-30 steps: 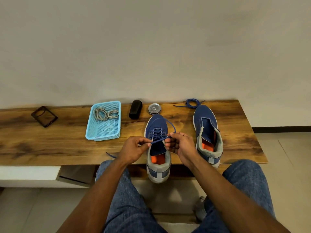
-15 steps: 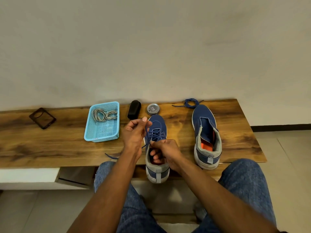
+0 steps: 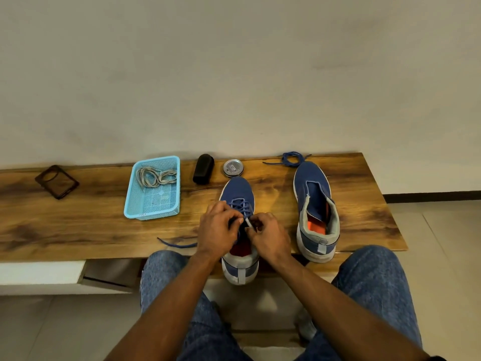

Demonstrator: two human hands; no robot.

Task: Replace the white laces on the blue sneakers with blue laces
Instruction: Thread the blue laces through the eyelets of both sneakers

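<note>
Threading stage. We see the left hand [image 3: 217,229] and right hand [image 3: 269,234] meeting over the upper eyelets of the near blue fabric sneaker [image 3: 239,196], each pinching the thin blue lace [image 3: 243,205], whose tail trails onto the wooden bench [image 3: 78,225]. The second blue sneaker [image 3: 312,194] stands unlaced, a coiled blue lace [image 3: 292,158] just beyond its toe; grey-white laces [image 3: 156,175] lie in the light-blue plastic basket [image 3: 138,212]. Next, we judge, the tip must be guided through an eyelet.

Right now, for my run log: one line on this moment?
left hand: pinching blue lace | right hand: pinching same lace | near sneaker: part-laced | far sneaker: unlaced | white laces: in basket
</note>
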